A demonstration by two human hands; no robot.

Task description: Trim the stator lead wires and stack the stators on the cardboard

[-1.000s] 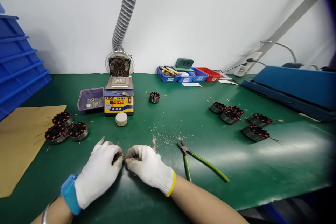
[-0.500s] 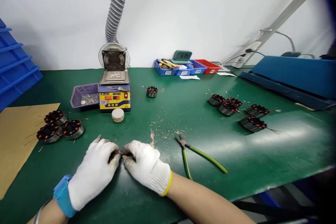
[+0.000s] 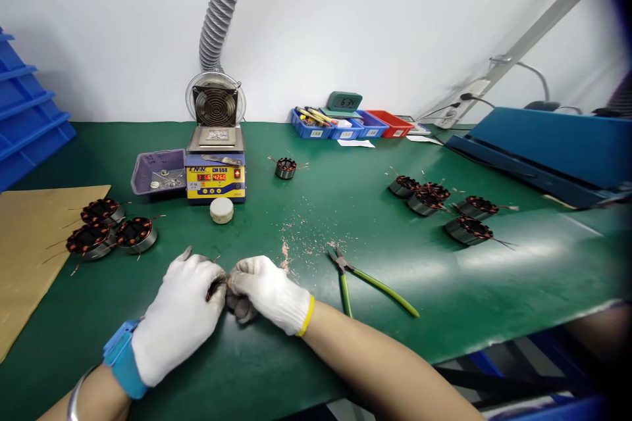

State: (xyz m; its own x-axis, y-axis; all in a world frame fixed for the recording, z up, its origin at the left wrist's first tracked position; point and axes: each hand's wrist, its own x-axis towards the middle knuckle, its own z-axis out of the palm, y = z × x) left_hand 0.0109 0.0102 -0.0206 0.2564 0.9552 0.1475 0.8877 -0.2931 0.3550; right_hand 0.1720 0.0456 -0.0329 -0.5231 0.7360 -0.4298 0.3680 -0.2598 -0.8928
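Both my hands wear white gloves and meet low on the green mat (image 3: 345, 210). My left hand (image 3: 180, 312) is closed over a small dark wound stator (image 3: 216, 288) that is mostly hidden under its fingers. My right hand (image 3: 269, 293) pinches at the same part, fingertips pressed to it where thin wire leads stick out. Green-handled cutters (image 3: 365, 279) lie on the mat just right of my right hand, beside a scatter of copper wire clippings (image 3: 291, 250).
Three wound stators (image 3: 106, 230) sit at the left by a brown cardboard sheet (image 3: 29, 256). Several more stators (image 3: 439, 207) lie at the right. A yellow solder pot (image 3: 216, 168), purple tray (image 3: 158, 172), white round puck (image 3: 221, 209), lone stator (image 3: 285, 168), blue bins and a blue case (image 3: 548, 151) stand behind.
My hands stayed together on the small stator, shifting slightly while my right fingers work at its wires. The view drifted a little; nothing else on the mat moved.
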